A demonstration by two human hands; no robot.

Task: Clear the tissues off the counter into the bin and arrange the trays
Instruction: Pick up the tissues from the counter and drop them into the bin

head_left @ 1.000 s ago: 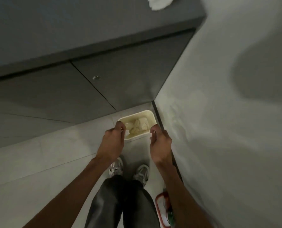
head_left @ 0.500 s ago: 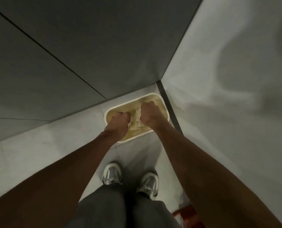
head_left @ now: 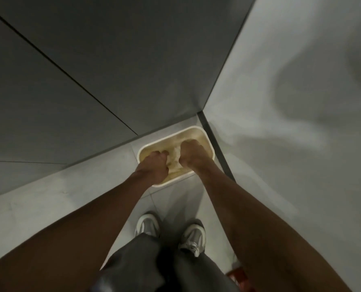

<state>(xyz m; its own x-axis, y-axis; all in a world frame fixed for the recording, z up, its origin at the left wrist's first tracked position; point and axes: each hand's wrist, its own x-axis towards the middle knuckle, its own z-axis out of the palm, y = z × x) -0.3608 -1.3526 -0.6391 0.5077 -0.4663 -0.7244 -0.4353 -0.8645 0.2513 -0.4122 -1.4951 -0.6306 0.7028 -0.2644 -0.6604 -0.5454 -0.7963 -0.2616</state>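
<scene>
A cream rectangular bin (head_left: pixel 212 150) stands on the floor in the corner between the cabinets and the wall. Crumpled white tissues (head_left: pixel 176 154) lie inside it. My left hand (head_left: pixel 154 167) is curled into a fist at the bin's left side, knuckles down on the tissues. Curled the same way, my right hand (head_left: pixel 193 153) is inside the bin at its right side, against the tissues. The fingertips of both hands are hidden underneath. The counter and trays are out of view.
Dark grey cabinet fronts (head_left: pixel 91 70) rise behind the bin, and a pale wall (head_left: pixel 280 127) closes the right side. My shoes (head_left: pixel 147 226) stand on the light tiled floor (head_left: pixel 70 197) just before the bin. A red object (head_left: pixel 236 279) shows at the bottom right.
My hands dropped from just above the bin's near rim down into it and closed into fists on the tissues. I leaned lower, so the counter edge left the view.
</scene>
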